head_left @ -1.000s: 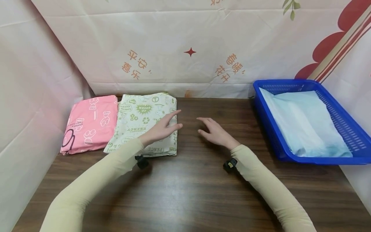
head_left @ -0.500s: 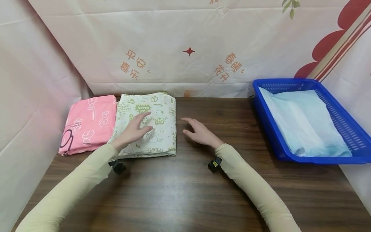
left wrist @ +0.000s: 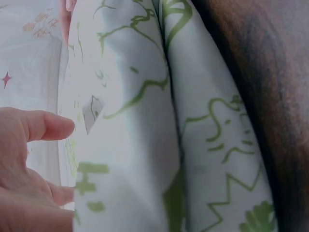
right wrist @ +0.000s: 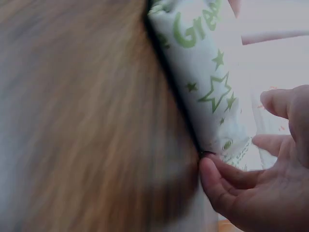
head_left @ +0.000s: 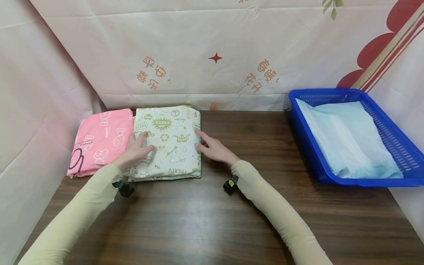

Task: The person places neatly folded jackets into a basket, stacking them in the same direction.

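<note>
The green-printed bundle (head_left: 173, 141) is best taken evenly by opposite edges, left hand (head_left: 132, 152) and right hand (head_left: 216, 149) being spread (nothing gripped).

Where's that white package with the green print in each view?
Head: the white package is left of center, right of the pink package.
Left wrist: across the middle, top edge to bottom.
Right wrist: upper part, just right of center.
Shared landmark: brown table, visible in all three.
</note>
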Demonstrator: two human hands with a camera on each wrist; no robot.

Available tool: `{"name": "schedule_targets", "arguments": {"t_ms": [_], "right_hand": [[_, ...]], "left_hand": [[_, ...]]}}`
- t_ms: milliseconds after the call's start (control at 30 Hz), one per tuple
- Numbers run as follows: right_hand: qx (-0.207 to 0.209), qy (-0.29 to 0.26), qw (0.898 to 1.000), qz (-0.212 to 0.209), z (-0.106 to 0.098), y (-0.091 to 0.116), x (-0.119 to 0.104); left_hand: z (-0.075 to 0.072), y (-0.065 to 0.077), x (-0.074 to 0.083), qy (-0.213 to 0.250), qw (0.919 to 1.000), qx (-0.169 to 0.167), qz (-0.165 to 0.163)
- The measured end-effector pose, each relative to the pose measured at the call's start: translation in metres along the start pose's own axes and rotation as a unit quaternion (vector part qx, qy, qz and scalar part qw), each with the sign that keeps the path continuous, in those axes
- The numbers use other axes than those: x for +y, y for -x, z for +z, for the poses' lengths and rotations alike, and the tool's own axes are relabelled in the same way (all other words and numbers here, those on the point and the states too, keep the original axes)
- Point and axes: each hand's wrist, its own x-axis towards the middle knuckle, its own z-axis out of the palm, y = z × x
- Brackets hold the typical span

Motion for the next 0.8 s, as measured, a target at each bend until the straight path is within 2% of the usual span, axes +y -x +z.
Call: {"name": "schedule_targets", "arguments": {"t_ms": [167, 367, 500, 733, 800], "right_hand": [[0.012, -0.06, 0.998, 0.021, 0.003, -0.009, -0.003], [0.029, -0.142, 0.989, 0.039, 0.006, -0.011, -0.002], [0.027, -0.18, 0.982, 0.04, 0.002, -0.008, 0.003], [-0.028, -0.157, 0.987, 0.027, -0.012, -0.001, 0.003], [-0.044, -0.142, 0.988, 0.03, -0.014, 0.0, 0.002]], "left_hand": [[-0.005, 0.0, -0.005, 0.046, 0.9987, -0.02, -0.002], [-0.002, -0.002, -0.007, 0.149, 0.9872, -0.057, -0.005], [0.002, -0.002, -0.007, 0.152, 0.9873, -0.043, 0.012], [0.004, 0.001, -0.015, 0.134, 0.9897, -0.034, 0.037], [0.005, 0.003, -0.018, 0.125, 0.9908, -0.022, 0.048]]}}
